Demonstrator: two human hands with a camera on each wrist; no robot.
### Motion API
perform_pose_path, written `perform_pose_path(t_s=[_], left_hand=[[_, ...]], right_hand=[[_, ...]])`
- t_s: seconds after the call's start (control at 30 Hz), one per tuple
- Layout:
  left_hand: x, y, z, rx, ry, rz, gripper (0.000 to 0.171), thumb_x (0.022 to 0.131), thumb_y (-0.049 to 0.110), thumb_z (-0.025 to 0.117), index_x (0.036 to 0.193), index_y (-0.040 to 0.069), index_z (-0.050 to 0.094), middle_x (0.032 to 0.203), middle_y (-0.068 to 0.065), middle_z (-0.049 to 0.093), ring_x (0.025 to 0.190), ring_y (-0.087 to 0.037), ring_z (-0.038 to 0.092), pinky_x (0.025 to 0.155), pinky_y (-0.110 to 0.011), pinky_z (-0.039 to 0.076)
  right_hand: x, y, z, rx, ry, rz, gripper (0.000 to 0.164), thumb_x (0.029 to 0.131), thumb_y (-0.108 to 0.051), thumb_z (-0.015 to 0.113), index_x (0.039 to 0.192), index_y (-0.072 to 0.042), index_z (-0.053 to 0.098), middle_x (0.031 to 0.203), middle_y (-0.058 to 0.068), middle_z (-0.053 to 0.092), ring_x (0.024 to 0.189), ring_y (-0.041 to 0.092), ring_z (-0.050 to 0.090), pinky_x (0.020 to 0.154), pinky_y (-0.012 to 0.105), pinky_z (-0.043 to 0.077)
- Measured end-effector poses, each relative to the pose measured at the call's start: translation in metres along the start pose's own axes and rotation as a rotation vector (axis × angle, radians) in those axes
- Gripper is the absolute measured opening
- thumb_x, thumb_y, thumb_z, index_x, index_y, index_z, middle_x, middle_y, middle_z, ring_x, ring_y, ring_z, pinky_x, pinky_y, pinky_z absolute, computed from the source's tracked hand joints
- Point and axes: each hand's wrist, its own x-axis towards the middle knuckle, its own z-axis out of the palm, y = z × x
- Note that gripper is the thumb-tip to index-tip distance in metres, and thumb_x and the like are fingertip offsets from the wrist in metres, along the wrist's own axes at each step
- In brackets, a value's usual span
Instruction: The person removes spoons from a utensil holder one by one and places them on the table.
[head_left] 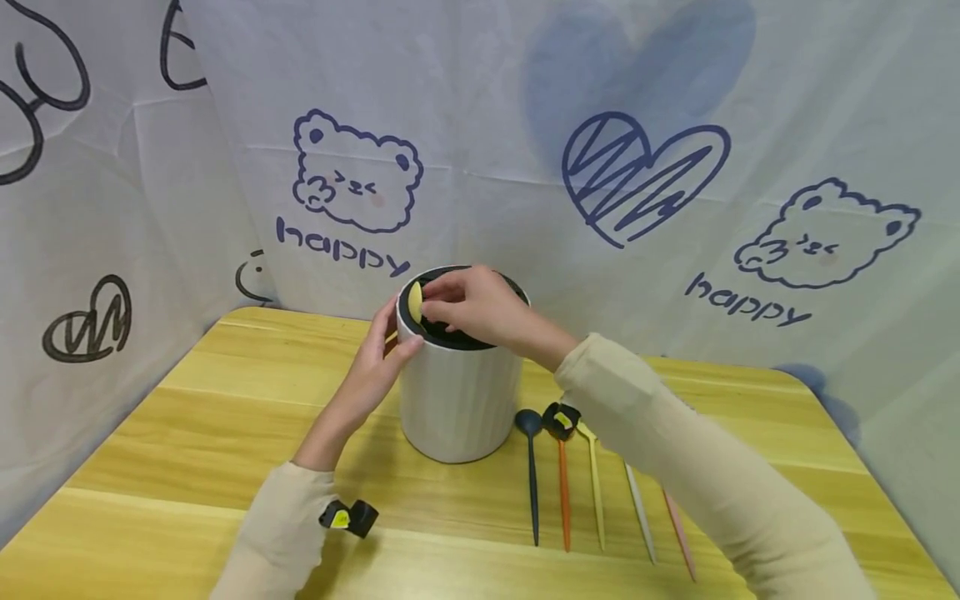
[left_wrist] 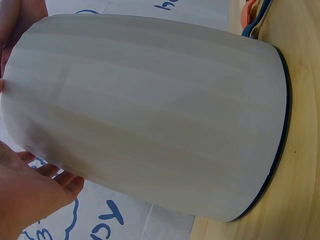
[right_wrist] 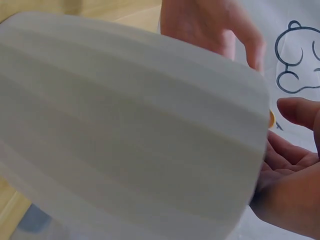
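Note:
A white fluted bin (head_left: pixel 459 408) with a black inner rim stands on the table. My left hand (head_left: pixel 372 364) holds its left side near the top, thumb at the rim and fingers round the far side, as the left wrist view shows. Over the bin's mouth, my right hand (head_left: pixel 480 307) reaches in from the right. In the right wrist view its thumb and fingers are apart, with nothing seen between them. A pale yellow rounded piece (head_left: pixel 416 302), like a spoon's bowl, stands at the left inside rim beside the right fingertips. The bin's inside is mostly hidden.
Right of the bin lie a dark blue spoon (head_left: pixel 528 423), an orange utensil (head_left: pixel 565 500), a yellow one (head_left: pixel 596 492), a white one (head_left: pixel 640 512) and a pink one (head_left: pixel 679 533). The right forearm hides some tops. A printed white cloth (head_left: pixel 495 217) hangs behind the table.

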Motion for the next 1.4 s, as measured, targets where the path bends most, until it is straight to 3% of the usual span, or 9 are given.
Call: perform_pose_path(t_s=[0.33, 0.73, 0.87, 1.13, 1.4], left_hand=[[-0.001, 0.000, 0.001, 0.002, 0.004, -0.009, 0.069, 0.096, 0.027, 0.049, 0.153, 0.007, 0.016, 0.156, -0.013, 0.021, 0.140, -0.030, 0.024, 0.114, -0.048, 0.021], [0.000, 0.002, 0.001, 0.005, -0.003, -0.008, 0.070, 0.096, 0.027, 0.048, 0.154, 0.007, 0.014, 0.157, -0.014, 0.019, 0.141, -0.030, 0.022, 0.114, -0.048, 0.020], [0.000, 0.002, 0.000, 0.007, -0.003, -0.018, 0.070, 0.097, 0.027, 0.048, 0.154, 0.006, 0.014, 0.157, -0.014, 0.018, 0.142, -0.030, 0.021, 0.114, -0.049, 0.019], [0.001, 0.001, 0.001, 0.011, 0.002, -0.015, 0.070, 0.097, 0.027, 0.049, 0.154, 0.006, 0.014, 0.157, -0.014, 0.019, 0.142, -0.030, 0.021, 0.114, -0.049, 0.019], [0.001, 0.000, 0.001, 0.022, 0.017, -0.008, 0.069, 0.096, 0.025, 0.049, 0.154, 0.005, 0.015, 0.157, -0.015, 0.019, 0.142, -0.032, 0.021, 0.114, -0.052, 0.019]], right_hand=[[0.000, 0.006, 0.010, -0.019, 0.030, -0.071, 0.027, 0.090, -0.015, 0.069, 0.114, -0.002, 0.069, 0.102, 0.007, 0.071, 0.089, 0.014, 0.066, 0.072, 0.022, 0.055], [0.000, 0.005, 0.011, 0.018, 0.123, -0.047, 0.021, 0.087, -0.008, 0.070, 0.105, 0.001, 0.070, 0.092, 0.008, 0.070, 0.080, 0.017, 0.065, 0.068, 0.023, 0.055], [0.000, 0.007, 0.010, 0.009, 0.161, -0.051, 0.021, 0.083, -0.008, 0.074, 0.101, 0.000, 0.071, 0.090, 0.007, 0.070, 0.081, 0.017, 0.065, 0.074, 0.024, 0.054], [-0.001, 0.009, 0.003, 0.079, 0.189, -0.089, 0.024, 0.084, -0.008, 0.074, 0.105, 0.001, 0.069, 0.094, 0.010, 0.069, 0.084, 0.019, 0.066, 0.077, 0.026, 0.054], [-0.007, 0.005, -0.018, 0.160, 0.263, -0.144, 0.026, 0.082, -0.005, 0.075, 0.106, 0.005, 0.068, 0.095, 0.014, 0.070, 0.085, 0.022, 0.067, 0.081, 0.029, 0.054]])
